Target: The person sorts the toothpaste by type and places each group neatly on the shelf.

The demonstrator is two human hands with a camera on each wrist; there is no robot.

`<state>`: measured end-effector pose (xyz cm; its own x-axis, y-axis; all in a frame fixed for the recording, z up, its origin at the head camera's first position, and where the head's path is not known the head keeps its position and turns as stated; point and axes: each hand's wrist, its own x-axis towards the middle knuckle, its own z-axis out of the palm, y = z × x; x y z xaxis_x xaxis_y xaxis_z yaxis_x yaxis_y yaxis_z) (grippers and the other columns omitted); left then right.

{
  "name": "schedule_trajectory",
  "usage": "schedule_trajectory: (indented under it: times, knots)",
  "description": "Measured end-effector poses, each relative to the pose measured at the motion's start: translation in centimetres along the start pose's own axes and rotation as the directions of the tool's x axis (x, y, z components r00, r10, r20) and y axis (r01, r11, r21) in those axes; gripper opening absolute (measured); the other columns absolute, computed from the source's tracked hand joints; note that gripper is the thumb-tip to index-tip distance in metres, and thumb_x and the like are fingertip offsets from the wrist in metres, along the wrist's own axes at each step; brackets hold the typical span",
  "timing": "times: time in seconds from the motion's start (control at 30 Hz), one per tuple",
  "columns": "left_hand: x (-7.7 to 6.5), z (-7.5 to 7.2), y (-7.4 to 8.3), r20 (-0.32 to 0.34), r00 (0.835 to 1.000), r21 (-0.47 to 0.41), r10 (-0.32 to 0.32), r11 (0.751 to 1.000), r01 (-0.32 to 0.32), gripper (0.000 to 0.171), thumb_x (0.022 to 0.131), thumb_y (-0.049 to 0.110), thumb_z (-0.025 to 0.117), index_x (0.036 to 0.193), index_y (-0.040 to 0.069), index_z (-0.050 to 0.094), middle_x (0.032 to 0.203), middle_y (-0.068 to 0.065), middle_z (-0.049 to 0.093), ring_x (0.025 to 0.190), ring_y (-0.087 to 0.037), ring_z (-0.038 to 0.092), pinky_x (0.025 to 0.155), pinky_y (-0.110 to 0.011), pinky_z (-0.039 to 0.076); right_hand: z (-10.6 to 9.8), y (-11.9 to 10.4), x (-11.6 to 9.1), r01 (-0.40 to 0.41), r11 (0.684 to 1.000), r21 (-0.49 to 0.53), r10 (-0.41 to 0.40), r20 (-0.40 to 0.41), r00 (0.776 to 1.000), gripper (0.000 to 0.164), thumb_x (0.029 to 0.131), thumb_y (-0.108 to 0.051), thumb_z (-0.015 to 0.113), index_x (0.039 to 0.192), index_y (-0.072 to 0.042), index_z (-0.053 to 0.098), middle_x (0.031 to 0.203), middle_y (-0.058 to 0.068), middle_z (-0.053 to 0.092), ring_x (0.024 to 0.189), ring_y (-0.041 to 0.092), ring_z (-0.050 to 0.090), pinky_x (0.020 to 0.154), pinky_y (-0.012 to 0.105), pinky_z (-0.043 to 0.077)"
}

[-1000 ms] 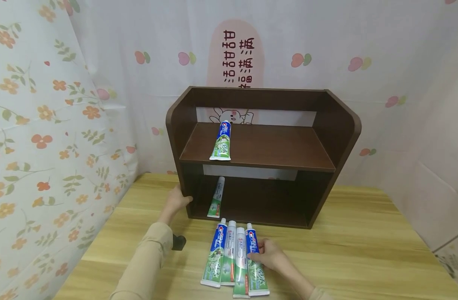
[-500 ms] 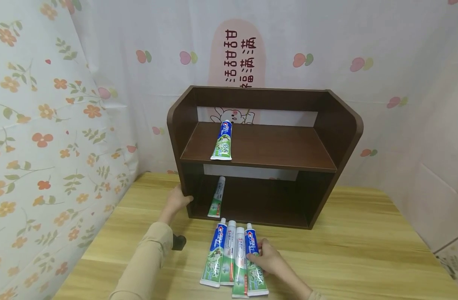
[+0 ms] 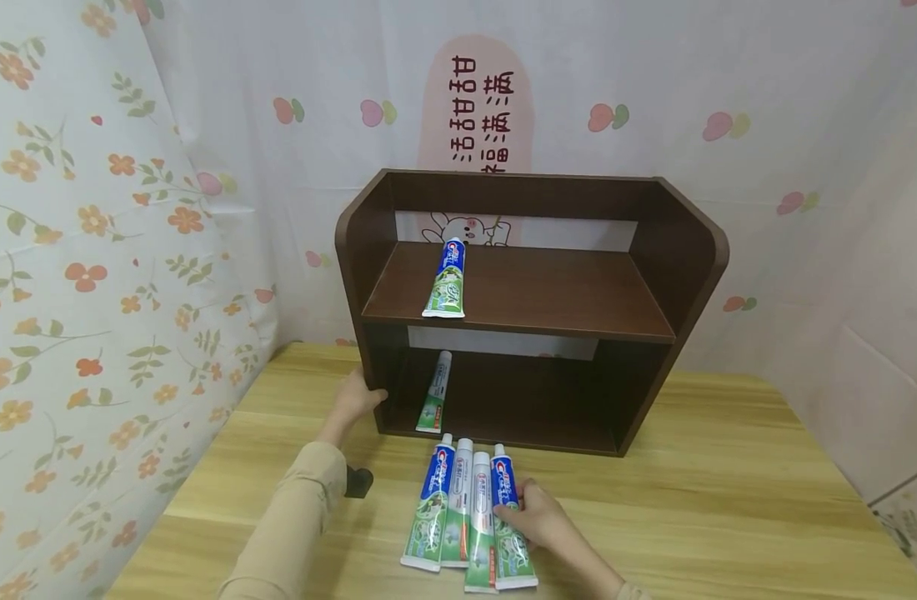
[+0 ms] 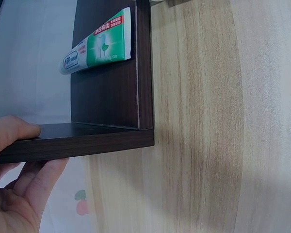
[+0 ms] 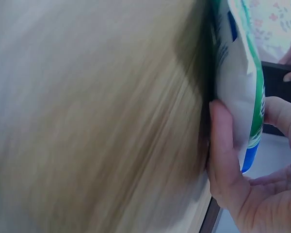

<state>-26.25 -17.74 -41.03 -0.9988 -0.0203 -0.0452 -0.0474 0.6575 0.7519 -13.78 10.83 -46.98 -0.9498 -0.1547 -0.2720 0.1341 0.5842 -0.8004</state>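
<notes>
My left hand (image 3: pixel 356 398) grips the left side panel of a dark brown two-tier shelf (image 3: pixel 526 329); in the left wrist view the thumb lies on one face of the panel (image 4: pixel 87 144) and the fingers on the other. My right hand (image 3: pixel 537 515) pinches the rightmost blue-and-green toothpaste tube (image 3: pixel 514 552) between thumb and fingers. The right wrist view shows the back of this tube (image 5: pixel 235 80) close to the wood surface. Left of it lie two silver-and-green tubes (image 3: pixel 481 504) (image 3: pixel 458 500) and another blue-and-green tube (image 3: pixel 430 508), side by side.
One blue-and-green tube (image 3: pixel 448 279) lies on the upper tier, toward the left. A silver-and-green tube (image 3: pixel 434 392) is on the lower tier, also at left. Beside the left forearm sits a small black object (image 3: pixel 359 483). Patterned curtains (image 3: pixel 113 250) surround the wooden table (image 3: pixel 729 492).
The view has shifted very slightly. Both hands keep their holds, and the tubes and shelf stay essentially where they were.
</notes>
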Motion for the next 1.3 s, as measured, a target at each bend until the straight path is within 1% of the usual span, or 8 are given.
schedule_trajectory:
  times: [0.17, 0.33, 0.6, 0.67, 0.87, 1.0, 1.17, 1.3]
  knots:
    - [0.0, 0.0, 0.1, 0.013, 1.000, -0.013, -0.003, 1.000, 0.003, 0.057, 0.081, 0.005, 0.056, 0.133, -0.005, 0.035, 0.131, -0.030, 0.046, 0.120, -0.046, 0.044, 0.099, -0.054, 0.038, -0.2, 0.0, -0.1, -0.009, 0.999, 0.038, 0.009, -0.005, 1.000, 0.041, 0.081, -0.018, 0.064, 0.103, 0.012, 0.049, 0.073, 0.009, 0.056, 0.050, 0.012, 0.054, 0.044, 0.026, 0.050]
    - [0.1, 0.1, 0.1, 0.007, 1.000, 0.015, 0.001, 1.000, -0.001, 0.057, 0.081, 0.006, 0.057, 0.133, -0.005, 0.035, 0.129, -0.030, 0.047, 0.119, -0.046, 0.045, 0.097, -0.054, 0.040, -0.4, 0.1, -0.3, -0.009, 1.000, 0.011, 0.009, -0.024, 1.000, 0.038, 0.079, -0.019, 0.066, 0.099, 0.009, 0.050, 0.071, 0.006, 0.055, 0.048, 0.011, 0.052, 0.042, 0.024, 0.048]
    - [0.2, 0.1, -0.2, 0.000, 1.000, 0.030, -0.005, 1.000, 0.005, 0.057, 0.081, 0.008, 0.058, 0.132, -0.006, 0.036, 0.128, -0.031, 0.048, 0.117, -0.046, 0.046, 0.096, -0.053, 0.041, -1.3, 0.0, -0.5, -0.001, 0.997, 0.080, 0.001, 0.001, 1.000, 0.041, 0.080, -0.019, 0.064, 0.100, 0.013, 0.049, 0.074, 0.009, 0.057, 0.053, 0.013, 0.056, 0.045, 0.027, 0.051]
    - [0.2, 0.1, -0.2, -0.005, 1.000, 0.041, 0.001, 0.999, -0.001, 0.056, 0.081, 0.007, 0.058, 0.131, -0.006, 0.037, 0.127, -0.031, 0.049, 0.116, -0.046, 0.047, 0.094, -0.053, 0.042, -1.6, -0.2, -0.5, 0.008, 0.997, 0.075, -0.008, -0.001, 1.000, 0.042, 0.080, -0.020, 0.064, 0.100, 0.013, 0.049, 0.074, 0.009, 0.058, 0.053, 0.012, 0.056, 0.045, 0.027, 0.051]
    - [0.1, 0.0, -0.1, -0.005, 1.000, 0.057, 0.004, 0.998, -0.004, 0.056, 0.081, 0.008, 0.058, 0.131, -0.006, 0.037, 0.126, -0.031, 0.049, 0.115, -0.046, 0.048, 0.094, -0.053, 0.042, -2.5, -1.2, -0.9, 0.028, 0.995, 0.093, -0.028, -0.001, 1.000, 0.048, 0.080, -0.023, 0.064, 0.104, 0.015, 0.048, 0.075, 0.009, 0.060, 0.050, 0.012, 0.056, 0.046, 0.028, 0.052]
    - [0.1, 0.0, -0.1, 0.002, 1.000, 0.061, 0.010, 0.998, -0.010, 0.056, 0.081, 0.008, 0.058, 0.130, -0.006, 0.037, 0.126, -0.031, 0.049, 0.115, -0.047, 0.047, 0.094, -0.054, 0.042, -2.9, -2.1, -1.2, 0.025, 0.995, 0.092, -0.023, -0.024, 0.999, 0.048, 0.080, -0.023, 0.065, 0.105, 0.014, 0.049, 0.074, 0.009, 0.060, 0.051, 0.012, 0.055, 0.046, 0.029, 0.051]
    - [0.1, -0.1, -0.1, 0.004, 1.000, 0.056, 0.017, 0.998, -0.017, 0.056, 0.081, 0.008, 0.058, 0.130, -0.007, 0.037, 0.127, -0.032, 0.048, 0.116, -0.047, 0.046, 0.095, -0.054, 0.041, -3.4, -3.4, -1.7, 0.018, 0.991, 0.136, -0.011, -0.053, 0.999, 0.049, 0.079, -0.020, 0.066, 0.108, 0.015, 0.047, 0.079, 0.011, 0.059, 0.058, 0.014, 0.058, 0.049, 0.030, 0.053]
    - [0.0, -0.1, -0.1, 0.000, 1.000, 0.054, 0.020, 0.998, -0.020, 0.054, 0.081, 0.007, 0.057, 0.129, -0.008, 0.038, 0.126, -0.032, 0.049, 0.116, -0.047, 0.047, 0.095, -0.054, 0.041, -3.8, -4.3, -2.1, 0.021, 0.991, 0.132, -0.010, -0.083, 0.997, 0.049, 0.078, -0.019, 0.067, 0.107, 0.014, 0.047, 0.080, 0.012, 0.058, 0.058, 0.015, 0.058, 0.050, 0.030, 0.053]
